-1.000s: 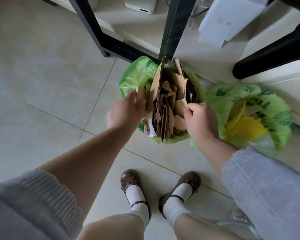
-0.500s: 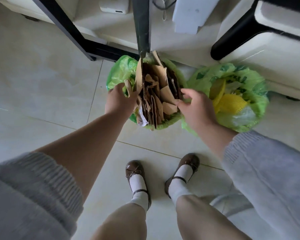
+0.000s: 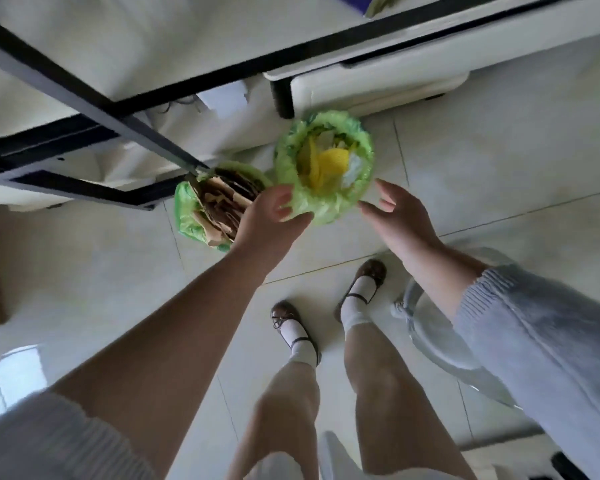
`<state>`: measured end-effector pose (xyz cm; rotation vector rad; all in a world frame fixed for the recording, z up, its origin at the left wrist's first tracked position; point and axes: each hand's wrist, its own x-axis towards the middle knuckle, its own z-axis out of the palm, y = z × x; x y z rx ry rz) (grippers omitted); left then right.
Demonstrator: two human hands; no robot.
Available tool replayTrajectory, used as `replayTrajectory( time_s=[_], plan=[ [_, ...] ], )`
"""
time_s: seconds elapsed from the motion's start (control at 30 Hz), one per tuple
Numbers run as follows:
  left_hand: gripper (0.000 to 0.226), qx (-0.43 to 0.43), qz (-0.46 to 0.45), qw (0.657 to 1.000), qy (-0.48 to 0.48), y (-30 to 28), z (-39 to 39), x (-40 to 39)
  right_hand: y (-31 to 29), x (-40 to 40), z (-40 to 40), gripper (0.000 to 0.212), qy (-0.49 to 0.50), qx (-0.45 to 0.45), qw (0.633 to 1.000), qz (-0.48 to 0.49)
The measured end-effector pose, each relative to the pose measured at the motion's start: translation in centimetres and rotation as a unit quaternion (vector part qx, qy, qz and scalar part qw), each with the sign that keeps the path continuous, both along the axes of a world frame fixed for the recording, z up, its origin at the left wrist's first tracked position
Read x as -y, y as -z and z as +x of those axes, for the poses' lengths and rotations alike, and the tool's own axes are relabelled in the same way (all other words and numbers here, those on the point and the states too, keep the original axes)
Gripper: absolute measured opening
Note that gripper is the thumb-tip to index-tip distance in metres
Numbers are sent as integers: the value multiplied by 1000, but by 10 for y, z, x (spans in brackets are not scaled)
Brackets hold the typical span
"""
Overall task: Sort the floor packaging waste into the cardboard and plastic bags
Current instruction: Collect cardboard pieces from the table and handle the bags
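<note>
Your left hand (image 3: 269, 220) is at the near rim of the plastic bag (image 3: 361, 133), fingers curled loosely against the green film — whether they actually pinch it you cannot tell from here, since the frame is smeared. Your right hand (image 3: 400, 216) hangs just beside the same rim with fingers spread and relaxed, holding nothing. The cardboard bag (image 3: 184, 220) stands to the left, touching or nearly touching the plastic one, packed with upright brown cardboard pieces (image 3: 222, 206) that poke above its edge; the plastic bag holds yellow wrapping (image 3: 333, 161) and some clear film. The risks, as they look: your left forearm passes right over the cardboard bag, so a careless pull could tip it and spill the pieces back onto the floor; and the thin rim could stretch or tear if you tug it one-sided (two hands on opposite edges would be safer). The black table leg (image 3: 146, 133) stands close behind the cardboard bag and could snag it. Count: two green bags, two hands, two brown shoes (image 3: 284, 315), and no loose waste visible on the tiles.
</note>
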<state>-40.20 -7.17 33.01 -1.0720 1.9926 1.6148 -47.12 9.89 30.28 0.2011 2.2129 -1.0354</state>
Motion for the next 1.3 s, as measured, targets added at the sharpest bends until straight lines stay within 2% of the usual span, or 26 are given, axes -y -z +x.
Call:
replayTrajectory(
  time_s=[0.13, 0.43, 0.57, 0.73, 0.83, 1.03, 1.17, 1.3],
  plan=[
    [54, 18, 59, 991, 115, -46, -59, -67, -48, -74, -31, 58, 90, 3, 996, -11],
    [49, -17, 60, 980, 188, -115, -181, -207, -120, -232, -98, 53, 234, -5, 972, -14],
    [48, -16, 52, 964, 259, -126, -227, -249, -135, -279, -137, 52, 279, -22, 959, -33],
    [41, -28, 55, 952, 301, -117, -314, -306, -135, -332, -214, 52, 330, -47, 942, -45],
    [36, -26, 74, 953, 292, -98, -380, -337, -124, -359, -271, 53, 356, -47, 932, -50],
    [39, 7, 77, 964, 254, -74, -517, -394, -109, -416, -394, 54, 381, -17, 924, -32],
    [39, -13, 64, 969, 238, -70, -599, -436, -107, -457, -477, 55, 375, -35, 926, -17],
    [51, -48, 65, 977, 197, -62, -661, -480, -93, -496, -550, 61, 362, -56, 931, -9]
  ],
)
